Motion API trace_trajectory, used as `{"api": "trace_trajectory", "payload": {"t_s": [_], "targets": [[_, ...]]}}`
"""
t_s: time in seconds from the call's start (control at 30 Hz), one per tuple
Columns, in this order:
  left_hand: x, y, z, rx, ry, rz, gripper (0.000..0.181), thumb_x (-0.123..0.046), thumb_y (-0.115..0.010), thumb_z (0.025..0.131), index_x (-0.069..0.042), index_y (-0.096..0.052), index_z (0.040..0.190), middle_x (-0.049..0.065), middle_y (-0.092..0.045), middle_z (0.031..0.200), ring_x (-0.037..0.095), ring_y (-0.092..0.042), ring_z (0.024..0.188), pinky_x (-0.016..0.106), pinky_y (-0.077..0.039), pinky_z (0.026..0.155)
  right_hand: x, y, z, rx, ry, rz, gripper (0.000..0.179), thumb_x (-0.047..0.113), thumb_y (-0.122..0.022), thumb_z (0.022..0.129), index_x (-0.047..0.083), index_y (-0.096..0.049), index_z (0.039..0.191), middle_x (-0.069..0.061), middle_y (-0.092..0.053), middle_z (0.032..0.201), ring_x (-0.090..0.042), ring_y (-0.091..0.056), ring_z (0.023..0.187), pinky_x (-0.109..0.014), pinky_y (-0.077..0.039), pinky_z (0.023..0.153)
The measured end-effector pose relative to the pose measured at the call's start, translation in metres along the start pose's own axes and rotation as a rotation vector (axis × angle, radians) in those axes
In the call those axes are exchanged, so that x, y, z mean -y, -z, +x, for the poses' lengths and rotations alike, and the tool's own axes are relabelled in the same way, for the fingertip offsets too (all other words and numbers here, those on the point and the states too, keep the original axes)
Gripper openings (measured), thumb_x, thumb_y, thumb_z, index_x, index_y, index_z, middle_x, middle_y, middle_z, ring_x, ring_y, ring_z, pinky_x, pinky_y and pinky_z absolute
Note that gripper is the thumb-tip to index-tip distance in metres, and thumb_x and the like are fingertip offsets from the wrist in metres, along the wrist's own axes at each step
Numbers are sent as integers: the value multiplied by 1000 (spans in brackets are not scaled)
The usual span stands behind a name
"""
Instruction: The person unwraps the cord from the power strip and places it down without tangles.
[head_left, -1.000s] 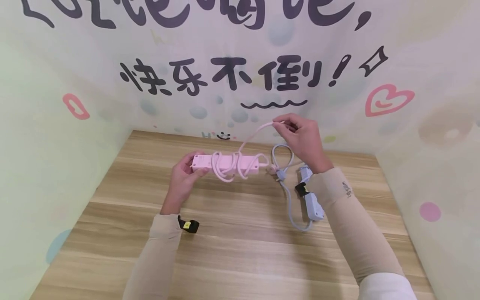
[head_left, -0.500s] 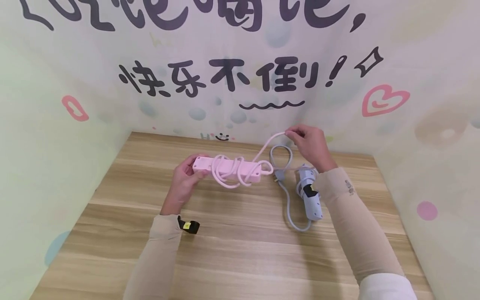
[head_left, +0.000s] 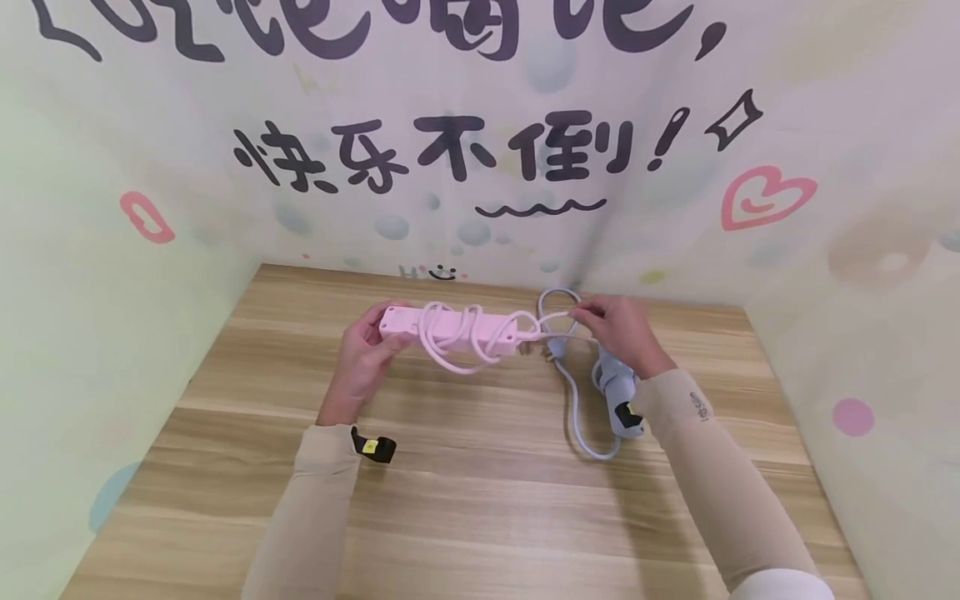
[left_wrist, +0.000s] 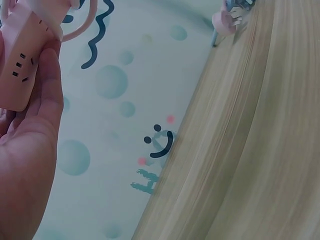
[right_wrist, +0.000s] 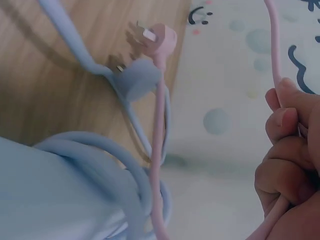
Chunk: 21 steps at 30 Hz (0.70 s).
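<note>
My left hand [head_left: 362,358] grips the left end of a pink power strip [head_left: 403,322], held above the table. Its slotted sockets show beside my fingers in the left wrist view. Loops of its pink cord [head_left: 435,333] wind around the strip's middle and right part. My right hand [head_left: 618,332] pinches the cord to the right of the strip. In the right wrist view the cord passes through the curled fingers, and its free end hangs down to a pink plug [right_wrist: 164,41] with metal prongs. That plug hangs close to a blue-grey plug [right_wrist: 137,80].
A blue power strip [head_left: 621,392] with its own wound cord lies on the wooden table [head_left: 465,483], partly beneath my right hand and wrist. Its loose cord [head_left: 576,417] curves to the left. Printed fabric walls [head_left: 420,242] enclose the table's back and sides.
My right hand first moves right and down, then further down toward the blue strip, bringing the pink cord from a raised arc to nearly level. My left hand keeps its grip on the pink strip.
</note>
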<state>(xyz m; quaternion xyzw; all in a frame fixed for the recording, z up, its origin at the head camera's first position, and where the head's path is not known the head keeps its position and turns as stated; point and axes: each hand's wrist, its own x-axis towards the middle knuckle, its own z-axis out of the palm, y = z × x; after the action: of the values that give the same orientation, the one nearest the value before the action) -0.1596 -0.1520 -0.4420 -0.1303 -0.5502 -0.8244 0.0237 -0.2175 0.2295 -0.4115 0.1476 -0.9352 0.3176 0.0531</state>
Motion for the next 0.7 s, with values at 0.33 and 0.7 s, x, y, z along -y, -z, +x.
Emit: {"api": "trace_trajectory", "payload": {"t_s": [0.33, 0.7], "targets": [[-1, 3, -1, -40, 19, -43, 42, 16, -61, 91, 9, -53, 132, 1, -62, 116, 10, -62, 102, 18, -58, 91, 0, -13, -29, 147, -1, 40, 17, 22, -70, 97, 7, -79, 99, -4, -75, 81, -9, -51, 64, -20, -42, 56], [6, 7, -2, -69, -7, -57, 51, 17, -60, 91, 21, -38, 138, 0, -63, 113, 9, -62, 100, 17, -59, 88, 5, -17, -55, 100, 206, 54, 7, 18, -76, 91, 13, -81, 95, 1, -78, 86, -2, -54, 72, -18, -47, 59]]}}
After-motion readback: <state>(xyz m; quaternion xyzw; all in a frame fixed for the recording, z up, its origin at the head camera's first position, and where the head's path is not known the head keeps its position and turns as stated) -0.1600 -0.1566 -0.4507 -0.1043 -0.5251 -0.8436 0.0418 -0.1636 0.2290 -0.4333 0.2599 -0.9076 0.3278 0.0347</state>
